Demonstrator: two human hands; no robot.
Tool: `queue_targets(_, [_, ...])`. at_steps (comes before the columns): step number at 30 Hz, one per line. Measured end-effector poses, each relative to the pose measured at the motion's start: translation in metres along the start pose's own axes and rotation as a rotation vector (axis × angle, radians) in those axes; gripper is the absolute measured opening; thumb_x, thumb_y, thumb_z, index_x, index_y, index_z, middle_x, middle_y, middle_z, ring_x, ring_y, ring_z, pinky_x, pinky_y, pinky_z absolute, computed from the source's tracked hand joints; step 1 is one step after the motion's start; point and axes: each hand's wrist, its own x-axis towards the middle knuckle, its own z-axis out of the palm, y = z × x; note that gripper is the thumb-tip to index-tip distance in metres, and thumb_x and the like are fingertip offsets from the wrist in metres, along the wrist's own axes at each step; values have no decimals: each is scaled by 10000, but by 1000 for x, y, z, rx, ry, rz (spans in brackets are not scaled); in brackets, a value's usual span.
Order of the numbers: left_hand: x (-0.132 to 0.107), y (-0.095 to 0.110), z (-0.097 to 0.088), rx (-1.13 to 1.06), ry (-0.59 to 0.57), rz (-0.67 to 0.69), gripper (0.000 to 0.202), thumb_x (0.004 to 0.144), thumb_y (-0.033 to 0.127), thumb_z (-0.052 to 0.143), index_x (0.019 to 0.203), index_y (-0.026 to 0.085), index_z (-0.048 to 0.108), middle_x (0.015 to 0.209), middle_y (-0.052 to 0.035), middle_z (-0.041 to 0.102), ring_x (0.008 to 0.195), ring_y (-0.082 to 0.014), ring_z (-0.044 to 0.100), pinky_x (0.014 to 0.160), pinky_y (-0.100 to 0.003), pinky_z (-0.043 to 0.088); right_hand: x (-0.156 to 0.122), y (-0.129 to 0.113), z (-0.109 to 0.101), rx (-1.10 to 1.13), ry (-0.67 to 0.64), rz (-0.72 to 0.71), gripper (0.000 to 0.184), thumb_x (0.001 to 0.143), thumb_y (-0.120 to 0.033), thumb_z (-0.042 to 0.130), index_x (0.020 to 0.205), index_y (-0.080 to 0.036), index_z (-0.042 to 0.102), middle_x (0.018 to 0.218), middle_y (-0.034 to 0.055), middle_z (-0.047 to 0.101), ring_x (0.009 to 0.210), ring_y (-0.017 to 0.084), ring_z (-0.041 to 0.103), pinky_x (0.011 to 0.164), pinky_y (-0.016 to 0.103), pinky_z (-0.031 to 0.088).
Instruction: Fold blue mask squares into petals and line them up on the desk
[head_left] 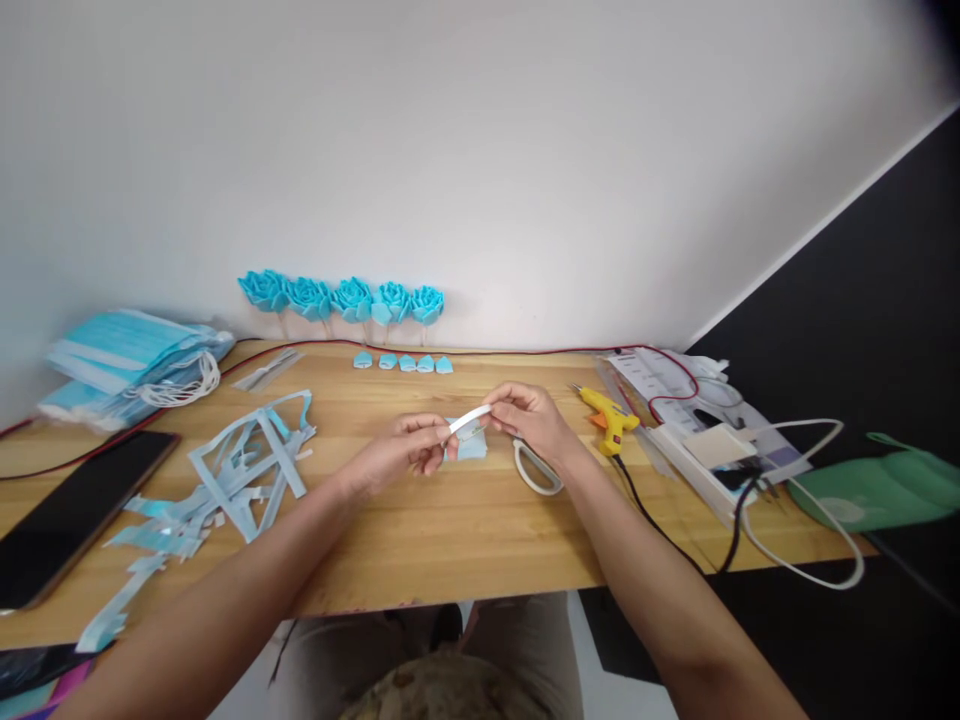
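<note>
Between my two hands a narrow white strip [470,418] is held up over the table, bowed slightly and slanting up to the right. My left hand [415,443] pinches its left end between thumb and fingers. At the other end, my right hand [527,415] is closed on it the same way. Beneath the strip lies a light blue fabric piece [471,447], partly covered by my hands. A white looped handle [541,486] rests beside my right wrist; the rest of that tool is hidden.
Several blue fabric roses [352,298] on sticks lean against the wall, with several folded blue petals [407,364] before them. Left are face masks [127,350], cut strips [247,470] and a phone [82,510]. Right are a yellow glue gun [609,420], cables and a green pouch [877,490].
</note>
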Motion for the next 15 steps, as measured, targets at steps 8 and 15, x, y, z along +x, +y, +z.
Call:
queue_targets(8, [0,2,-2,-183,-15,28,348,737,450,707,760,108,647,680,-43,593,587,-109,533,568,-225,395,-7,1,2,-96,80,-56,285,818,-407,661,1027,-219,704,900,31,709,527,69,477,476,209,390])
queue_targets(15, [0,1,0,-331,-44,49,241,783,340,691,854,110,667,739,-52,614,576,-105,546,527,-220,383,-5,18,8,221,54,35,345,810,-524,641,859,-182,642,678,-3,627,506,98,527,512,239,439])
